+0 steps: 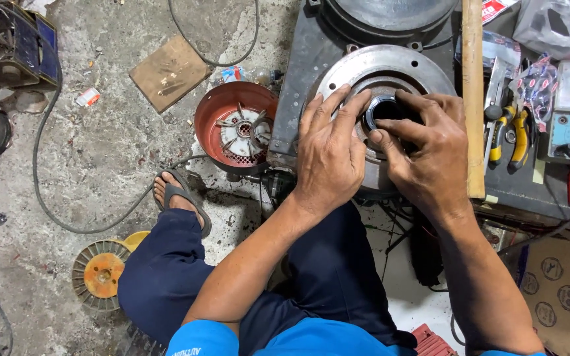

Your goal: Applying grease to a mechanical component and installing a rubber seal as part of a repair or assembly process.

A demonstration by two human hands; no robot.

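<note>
- Head view: both hands are working over a round grey metal end plate lying flat on a dark metal block, near the block's front edge.
- Left hand is lying flat, fingers pressed together, tips touching a dark ring from its left.
- Right hand is curling over the ring's right side, thumb and forefinger pinching it.
- Ring is sitting in the plate's centre bore, axis upright; right hand nearer.
- Red fan cover is resting on the floor, left of the block.

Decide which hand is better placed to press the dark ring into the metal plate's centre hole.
Probably the right hand: its thumb and fingers already touch the dark ring, while the left hand lies flat on the metal plate beside it.
</note>
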